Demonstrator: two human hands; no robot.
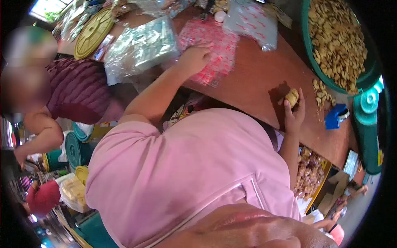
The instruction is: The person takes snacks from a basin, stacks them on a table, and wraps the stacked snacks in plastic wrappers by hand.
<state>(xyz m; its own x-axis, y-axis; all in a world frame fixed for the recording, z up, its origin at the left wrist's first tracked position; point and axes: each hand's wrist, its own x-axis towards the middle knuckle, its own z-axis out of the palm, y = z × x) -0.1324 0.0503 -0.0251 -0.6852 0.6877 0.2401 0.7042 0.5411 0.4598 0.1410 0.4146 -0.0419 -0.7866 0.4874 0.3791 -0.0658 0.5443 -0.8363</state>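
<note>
Tan, ridged lump (pixel 292 97), held in the right hand (pixel 294 117), looked light, brittle, best cradled mid-body; whether the left hand (pixel 195 60) gripped, I couldn't tell.

Edges warp, highlights glare, background seems blurred.

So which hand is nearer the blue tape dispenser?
Right. The right hand, holding a knobbly tan piece, is left of the dispenser; the left hand is farther off, on pink-printed plastic.
</note>
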